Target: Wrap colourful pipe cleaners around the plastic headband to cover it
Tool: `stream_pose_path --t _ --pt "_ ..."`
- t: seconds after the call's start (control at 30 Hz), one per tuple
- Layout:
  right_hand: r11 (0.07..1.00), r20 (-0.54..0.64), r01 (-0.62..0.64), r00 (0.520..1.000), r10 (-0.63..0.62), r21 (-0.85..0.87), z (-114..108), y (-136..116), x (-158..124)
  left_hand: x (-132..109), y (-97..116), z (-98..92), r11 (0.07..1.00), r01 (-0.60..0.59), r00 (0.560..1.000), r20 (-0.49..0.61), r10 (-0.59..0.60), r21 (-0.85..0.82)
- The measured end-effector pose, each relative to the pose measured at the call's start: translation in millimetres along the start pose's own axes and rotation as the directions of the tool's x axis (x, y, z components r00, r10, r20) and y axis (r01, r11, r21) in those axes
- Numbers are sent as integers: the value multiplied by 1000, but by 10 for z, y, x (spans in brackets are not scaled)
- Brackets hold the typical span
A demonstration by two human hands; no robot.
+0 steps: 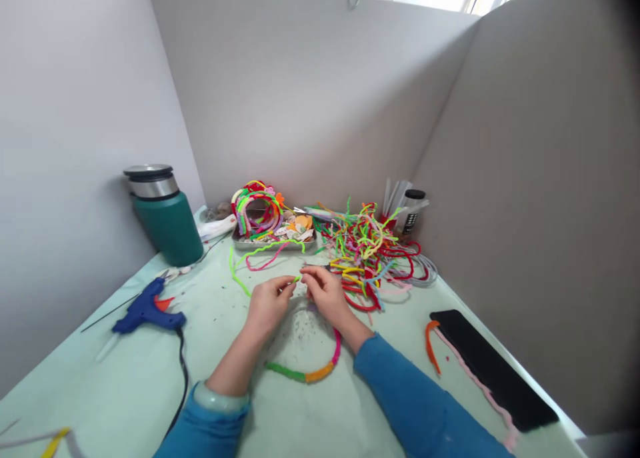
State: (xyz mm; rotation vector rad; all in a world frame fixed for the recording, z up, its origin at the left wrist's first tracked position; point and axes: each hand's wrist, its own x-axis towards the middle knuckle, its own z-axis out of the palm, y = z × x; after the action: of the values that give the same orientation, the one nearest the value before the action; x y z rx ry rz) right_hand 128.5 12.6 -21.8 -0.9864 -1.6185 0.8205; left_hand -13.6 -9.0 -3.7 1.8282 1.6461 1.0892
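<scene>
My left hand [270, 303] pinches the end of a lime-green fuzzy stem [297, 279] at the middle of the table. Close beside it, my right hand [327, 295] has its thumb and fingers pressed together near the same tip; the small bit between them is hard to make out. A curved band [319, 375] of green, orange and pink fuzzy stem hangs or lies below the hands, its upper part running up behind my right wrist. Beyond my left hand, a long lime-green stem [233, 265] curves over the table next to a pink stem [265, 267].
A blue glue gun [150, 309] with a black cord and a green bottle [170, 225] are at left. Behind stand a metal tray [240, 245] of bands and small pieces, a tangled stem pile [370, 238] and a black-lidded jar [411, 211]. At right lies a black slab [490, 365].
</scene>
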Motion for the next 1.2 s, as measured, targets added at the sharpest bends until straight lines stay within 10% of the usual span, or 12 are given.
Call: stream_pose_path --t 0.37,0.67,0.93,1.07,1.2 --pt "836 142 314 949 -280 -450 -56 -108 -49 -25 -22 11 991 -86 996 -1 87 107" --pt "695 252 333 942 -220 -638 -62 -81 -58 -71 -31 16 920 -157 986 7 166 359" --pt "983 112 -50 991 70 -176 -35 -101 40 -66 16 -12 958 -177 978 -65 197 227" --pt "892 261 -357 921 288 276 -39 -152 73 -65 57 -29 966 -205 971 -87 221 159" --pt "918 219 -317 939 267 239 -44 -140 66 -76 66 -30 973 -184 981 -35 190 136"
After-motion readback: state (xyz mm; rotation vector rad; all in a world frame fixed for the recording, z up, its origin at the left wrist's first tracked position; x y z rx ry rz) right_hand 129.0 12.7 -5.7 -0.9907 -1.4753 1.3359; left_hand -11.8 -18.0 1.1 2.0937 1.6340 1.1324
